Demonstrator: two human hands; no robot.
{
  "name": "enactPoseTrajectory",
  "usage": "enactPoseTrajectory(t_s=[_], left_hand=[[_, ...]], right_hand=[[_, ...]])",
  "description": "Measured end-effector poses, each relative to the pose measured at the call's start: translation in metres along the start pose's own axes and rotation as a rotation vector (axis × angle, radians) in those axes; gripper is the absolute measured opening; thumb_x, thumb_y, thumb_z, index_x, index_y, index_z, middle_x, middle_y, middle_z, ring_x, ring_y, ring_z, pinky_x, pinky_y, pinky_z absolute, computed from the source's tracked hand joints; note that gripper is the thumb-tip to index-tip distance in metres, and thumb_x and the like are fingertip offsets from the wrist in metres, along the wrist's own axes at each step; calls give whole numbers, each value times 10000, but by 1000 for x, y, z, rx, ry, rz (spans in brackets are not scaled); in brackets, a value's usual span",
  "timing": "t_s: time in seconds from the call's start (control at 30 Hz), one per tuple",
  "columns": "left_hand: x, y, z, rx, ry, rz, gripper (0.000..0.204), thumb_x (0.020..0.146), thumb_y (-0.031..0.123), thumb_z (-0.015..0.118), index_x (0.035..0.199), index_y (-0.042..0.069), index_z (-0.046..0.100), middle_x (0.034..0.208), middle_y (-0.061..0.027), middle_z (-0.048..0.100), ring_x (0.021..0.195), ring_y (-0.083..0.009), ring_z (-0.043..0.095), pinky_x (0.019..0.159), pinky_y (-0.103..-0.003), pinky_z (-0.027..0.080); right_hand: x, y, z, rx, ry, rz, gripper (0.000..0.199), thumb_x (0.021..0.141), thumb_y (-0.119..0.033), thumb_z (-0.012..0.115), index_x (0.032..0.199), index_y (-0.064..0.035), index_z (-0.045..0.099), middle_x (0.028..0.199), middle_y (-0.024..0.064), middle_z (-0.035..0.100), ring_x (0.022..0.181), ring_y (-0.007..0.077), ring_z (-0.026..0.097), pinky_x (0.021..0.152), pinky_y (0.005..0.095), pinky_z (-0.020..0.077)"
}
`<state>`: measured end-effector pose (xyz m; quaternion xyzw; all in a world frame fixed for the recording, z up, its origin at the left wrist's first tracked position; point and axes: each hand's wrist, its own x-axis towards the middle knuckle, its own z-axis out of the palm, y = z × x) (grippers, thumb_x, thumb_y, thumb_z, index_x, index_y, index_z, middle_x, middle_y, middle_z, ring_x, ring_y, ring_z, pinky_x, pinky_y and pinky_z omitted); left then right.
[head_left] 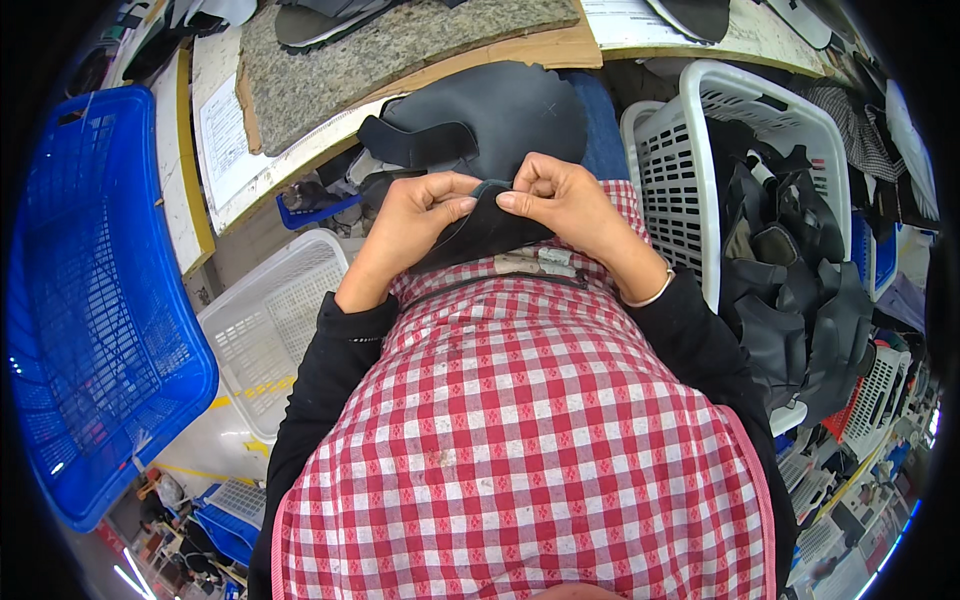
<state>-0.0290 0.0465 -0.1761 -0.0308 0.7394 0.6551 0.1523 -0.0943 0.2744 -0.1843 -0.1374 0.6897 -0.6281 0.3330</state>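
My left hand point(425, 210) and my right hand point(572, 205) are close together above my lap. Each one pinches the upper edge of a black piece of shoe-upper material point(487, 232) between thumb and fingers. A dark greenish edge shows between the fingertips. The lower part of the piece hangs toward my red checked apron point(500, 430). Just beyond my hands, a larger smooth dark grey leather-like piece point(500, 110) lies across my knees, with a curled strip at its left side.
A white basket point(700, 180) heaped with black cut pieces point(790, 250) stands at my right. To my left are a blue crate point(110, 300) and a clear white basket point(285, 320). A bench ahead carries a speckled stone slab point(400, 50) and a paper sheet point(228, 135).
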Motion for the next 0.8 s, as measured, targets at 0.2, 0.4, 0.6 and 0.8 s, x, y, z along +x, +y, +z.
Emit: enactPoseTrajectory(t_s=[0.2, 0.4, 0.6, 0.8], left_hand=[[1, 0, -2, 1, -17, 3, 212, 971, 16, 676, 1168, -39, 734, 1016, -12, 740, 909, -59, 630, 819, -231, 514], [4, 3, -3, 73, -5, -24, 232, 989, 71, 674, 1183, -47, 719, 1015, -22, 744, 928, -58, 628, 850, -229, 505], [7, 16, 6, 304, -7, 46, 157, 939, 96, 711, 994, -50, 704, 805, 6, 637, 713, -35, 511, 633, -229, 425], [5, 14, 8, 386, 83, 182, 112, 910, 79, 714, 925, -31, 702, 749, -5, 594, 630, -54, 466, 566, -253, 390]], right_hand=[[2, 4, 0, -32, 13, 5, 272, 933, -173, 793, 814, -49, 581, 661, -39, 597, 610, 14, 469, 524, 234, 368], [3, 7, -2, -75, 22, 14, 290, 916, -202, 811, 806, -49, 591, 666, -18, 622, 614, 21, 499, 527, 236, 387], [-7, -1, 6, -389, 162, -154, 242, 867, -205, 827, 833, -65, 632, 694, 43, 699, 607, 142, 652, 556, 317, 465], [-4, -60, -36, -893, 180, -692, 333, 822, -231, 844, 1105, -139, 695, 1007, 26, 761, 1023, 207, 705, 878, 367, 477]])
